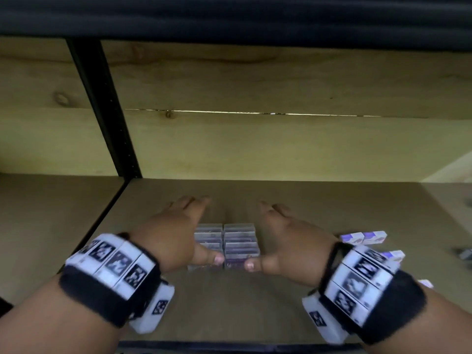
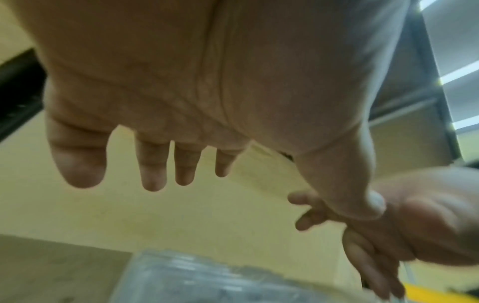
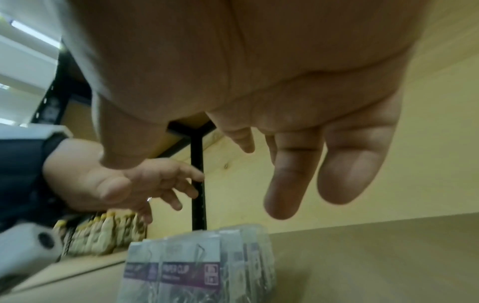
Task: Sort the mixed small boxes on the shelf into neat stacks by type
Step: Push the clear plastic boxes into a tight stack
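Note:
A block of clear paper clip boxes (image 1: 226, 245) with purple labels stands in two tight columns on the brown shelf board (image 1: 229, 297). My left hand (image 1: 182, 227) spreads over the block's left side and my right hand (image 1: 287, 236) over its right, both with fingers straight and holding nothing. The thumbs point inward near the block's front edge. In the right wrist view the right hand (image 3: 285, 102) hovers above the paper clip boxes (image 3: 197, 268) and the left hand (image 3: 124, 184) beyond them. The left wrist view shows the left hand (image 2: 181, 102) above the clear boxes (image 2: 207, 283).
White and purple small boxes (image 1: 364, 237) lie on the shelf to the right, with more (image 1: 394, 255) partly behind my right wrist. A black upright post (image 1: 107, 111) divides the bays at left. Small yellow-capped bottles (image 3: 103, 235) stand in the neighbouring bay. Wooden back wall behind.

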